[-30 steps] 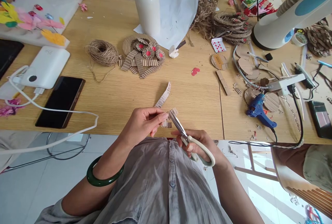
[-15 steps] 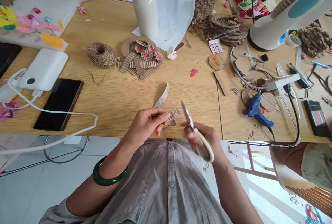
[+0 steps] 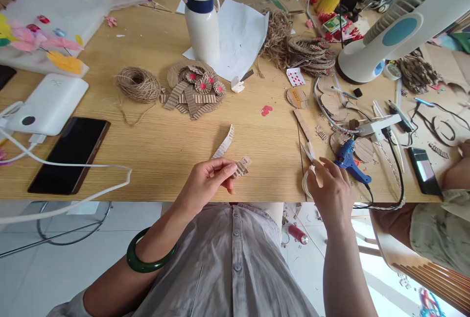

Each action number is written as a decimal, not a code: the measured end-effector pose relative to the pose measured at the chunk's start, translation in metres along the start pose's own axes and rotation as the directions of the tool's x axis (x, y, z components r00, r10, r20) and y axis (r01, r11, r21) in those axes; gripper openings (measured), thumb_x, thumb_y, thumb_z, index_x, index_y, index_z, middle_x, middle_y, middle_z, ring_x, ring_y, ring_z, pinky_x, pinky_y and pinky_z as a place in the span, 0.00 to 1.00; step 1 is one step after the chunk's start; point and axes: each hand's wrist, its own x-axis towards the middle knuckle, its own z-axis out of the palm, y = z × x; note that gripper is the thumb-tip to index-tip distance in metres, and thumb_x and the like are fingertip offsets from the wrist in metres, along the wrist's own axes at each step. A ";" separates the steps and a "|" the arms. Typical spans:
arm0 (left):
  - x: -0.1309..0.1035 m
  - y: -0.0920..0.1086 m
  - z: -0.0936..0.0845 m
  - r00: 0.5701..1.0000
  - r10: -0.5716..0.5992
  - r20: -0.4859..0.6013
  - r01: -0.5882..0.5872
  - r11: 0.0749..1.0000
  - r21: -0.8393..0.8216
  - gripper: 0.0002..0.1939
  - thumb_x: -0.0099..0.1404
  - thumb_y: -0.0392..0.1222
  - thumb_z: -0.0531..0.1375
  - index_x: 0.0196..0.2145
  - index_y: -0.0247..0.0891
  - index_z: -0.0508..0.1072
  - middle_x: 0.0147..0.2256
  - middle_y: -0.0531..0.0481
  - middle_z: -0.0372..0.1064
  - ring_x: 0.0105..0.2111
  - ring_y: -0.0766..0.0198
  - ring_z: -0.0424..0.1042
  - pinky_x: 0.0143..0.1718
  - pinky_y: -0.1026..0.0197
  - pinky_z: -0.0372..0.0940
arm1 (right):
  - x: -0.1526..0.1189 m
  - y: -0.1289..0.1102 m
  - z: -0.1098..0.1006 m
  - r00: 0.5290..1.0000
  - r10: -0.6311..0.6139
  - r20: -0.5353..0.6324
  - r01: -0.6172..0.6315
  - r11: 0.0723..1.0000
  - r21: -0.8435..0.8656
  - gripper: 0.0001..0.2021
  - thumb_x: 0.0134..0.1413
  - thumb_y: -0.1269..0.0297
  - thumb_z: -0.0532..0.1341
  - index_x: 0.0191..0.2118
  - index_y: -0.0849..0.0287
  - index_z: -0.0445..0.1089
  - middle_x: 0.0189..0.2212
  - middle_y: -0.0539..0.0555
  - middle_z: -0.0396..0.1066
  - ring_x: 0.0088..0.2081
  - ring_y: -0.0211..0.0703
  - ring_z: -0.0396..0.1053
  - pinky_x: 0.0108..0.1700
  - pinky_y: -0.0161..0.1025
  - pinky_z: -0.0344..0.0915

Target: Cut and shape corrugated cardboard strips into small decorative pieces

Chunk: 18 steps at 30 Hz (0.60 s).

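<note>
My left hand (image 3: 213, 180) pinches a small piece of corrugated cardboard (image 3: 241, 166) between thumb and fingers, just above the table's front edge. Behind it a curved corrugated strip (image 3: 224, 142) lies on the wood. To the right, the white-handled scissors (image 3: 307, 184) rest on the tabletop, blades pointing away from me. My right hand (image 3: 332, 189) hovers palm down over their handles, fingers spread and loosened; the thumb partly covers the handles. Farther back sits a round cardboard piece (image 3: 179, 110) with corrugated strips and red-centred rolled flowers.
A blue glue gun (image 3: 350, 160) lies right of my right hand, near a power strip (image 3: 380, 126). Twine (image 3: 137, 85), a white bottle (image 3: 201, 28) and a phone (image 3: 69, 155) stand or lie around. A white fan (image 3: 394, 37) is at right; another person's arm (image 3: 455, 175) shows there.
My right hand has moved right with the scissors, which now lie on the table with the fingers loosened. My left hand keeps the cardboard piece. The view has shifted slightly.
</note>
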 end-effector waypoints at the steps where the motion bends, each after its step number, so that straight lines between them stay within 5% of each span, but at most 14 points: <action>1: -0.001 0.000 0.001 1.000 0.006 0.009 -0.006 1.000 0.023 0.12 0.66 0.48 0.61 0.33 0.36 0.77 0.26 0.51 0.72 0.22 0.68 0.70 0.30 0.64 0.68 | 0.001 -0.011 -0.001 1.000 0.012 -0.017 -0.009 0.989 0.151 0.15 0.63 0.60 0.57 0.50 0.58 0.75 0.49 0.61 0.75 0.50 0.57 0.70 0.49 0.52 0.67; 3: -0.003 0.001 0.004 0.999 0.025 0.026 -0.027 0.997 0.076 0.12 0.67 0.48 0.60 0.34 0.37 0.77 0.24 0.52 0.70 0.23 0.67 0.71 0.31 0.65 0.68 | 0.003 -0.037 -0.002 0.997 0.018 0.074 -0.055 0.841 0.538 0.14 0.63 0.58 0.59 0.49 0.58 0.74 0.46 0.60 0.75 0.45 0.49 0.72 0.50 0.49 0.68; 5: -0.005 0.004 0.006 0.998 0.041 0.041 -0.046 0.990 0.133 0.12 0.67 0.48 0.60 0.34 0.37 0.77 0.22 0.53 0.69 0.23 0.67 0.71 0.31 0.65 0.67 | 0.005 -0.062 0.000 0.953 -0.066 0.296 -0.212 0.553 0.805 0.16 0.62 0.56 0.61 0.51 0.56 0.72 0.46 0.58 0.75 0.45 0.46 0.73 0.49 0.45 0.70; 7: -0.006 0.007 0.008 0.997 0.053 0.053 -0.062 0.982 0.181 0.11 0.67 0.47 0.60 0.34 0.37 0.77 0.21 0.54 0.68 0.22 0.68 0.70 0.29 0.66 0.66 | 0.007 -0.082 0.005 0.866 -0.179 0.466 -0.394 0.330 0.858 0.16 0.59 0.54 0.64 0.48 0.57 0.73 0.42 0.56 0.77 0.43 0.43 0.73 0.49 0.43 0.70; 9: -0.007 0.009 0.009 0.996 0.057 0.063 -0.070 0.972 0.222 0.11 0.67 0.47 0.61 0.34 0.37 0.78 0.21 0.54 0.67 0.22 0.68 0.69 0.29 0.67 0.66 | 0.007 -0.093 0.012 0.807 -0.246 0.537 -0.500 0.199 0.843 0.14 0.55 0.53 0.67 0.40 0.60 0.76 0.34 0.53 0.76 0.37 0.41 0.72 0.45 0.40 0.69; 13: -0.008 0.007 0.011 0.984 0.173 -0.046 -0.153 0.947 0.282 0.11 0.66 0.45 0.62 0.41 0.38 0.78 0.31 0.50 0.73 0.24 0.68 0.70 0.28 0.67 0.69 | 0.005 -0.101 0.023 0.811 -0.170 0.560 -0.555 0.076 0.828 0.12 0.50 0.56 0.70 0.29 0.60 0.75 0.25 0.49 0.73 0.30 0.37 0.69 0.39 0.37 0.67; 16: -0.012 0.006 0.014 0.872 0.432 -0.232 -0.305 0.848 0.435 0.10 0.65 0.41 0.63 0.43 0.39 0.78 0.43 0.47 0.74 0.27 0.70 0.73 0.28 0.68 0.70 | 0.002 -0.105 0.026 0.847 -0.039 0.529 -0.527 0.057 0.848 0.11 0.50 0.57 0.70 0.25 0.59 0.74 0.24 0.48 0.71 0.28 0.36 0.68 0.36 0.36 0.67; 18: -0.015 0.006 0.018 0.851 0.472 -0.231 -0.322 0.816 0.479 0.07 0.66 0.39 0.62 0.40 0.38 0.79 0.38 0.48 0.76 0.25 0.71 0.73 0.27 0.69 0.70 | 0.000 -0.108 0.026 0.868 0.032 0.496 -0.497 0.066 0.865 0.11 0.50 0.58 0.70 0.25 0.58 0.74 0.23 0.47 0.69 0.27 0.35 0.66 0.33 0.35 0.66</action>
